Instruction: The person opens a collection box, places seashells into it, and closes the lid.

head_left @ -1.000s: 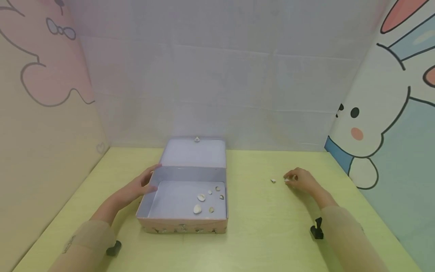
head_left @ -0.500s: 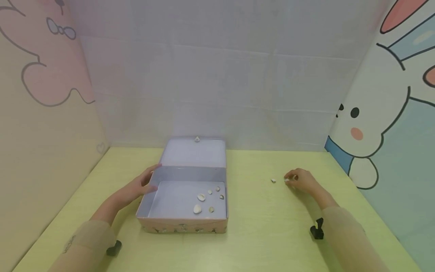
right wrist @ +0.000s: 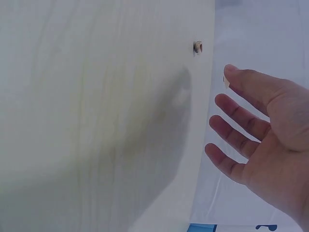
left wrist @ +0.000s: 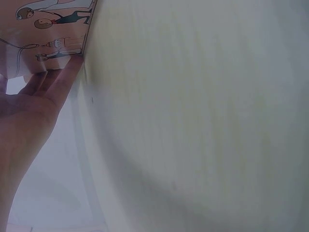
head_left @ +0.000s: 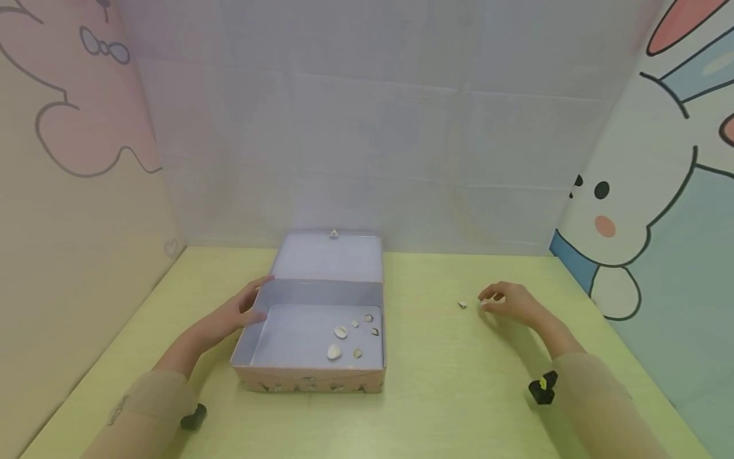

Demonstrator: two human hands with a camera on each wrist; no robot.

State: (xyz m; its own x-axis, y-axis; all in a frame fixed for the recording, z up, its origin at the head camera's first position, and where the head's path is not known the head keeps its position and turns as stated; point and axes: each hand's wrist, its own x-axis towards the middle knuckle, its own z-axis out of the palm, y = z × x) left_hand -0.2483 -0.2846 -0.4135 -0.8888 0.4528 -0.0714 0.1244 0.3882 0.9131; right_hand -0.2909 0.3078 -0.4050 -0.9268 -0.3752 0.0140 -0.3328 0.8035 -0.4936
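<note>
My right hand (head_left: 512,302) pinches a small pale seashell (right wrist: 226,82) between thumb and forefinger, the other fingers spread loosely in the right wrist view. To its left on the table lies another small seashell (head_left: 462,305). My left hand (head_left: 234,314) holds the left wall of a pink tin box (head_left: 312,379), its thumb over the rim and its other fingers along the outside. Fingertips touch the printed outer side in the left wrist view. The box's lid (head_left: 329,256) is tipped back. Several shells, including a larger white one (head_left: 334,352), lie in the right half of the box.
The pale yellow table (head_left: 436,395) runs back to a whitish sheet (head_left: 367,140). A rabbit-printed panel (head_left: 619,236) stands at the right, a pink and cream one (head_left: 86,210) at the left. Black camera mounts sit at both wrists.
My right wrist and forearm have shifted slightly to the right while the pinched shell stays near the same spot. My left hand and the box hold still; the head view has shifted a little.
</note>
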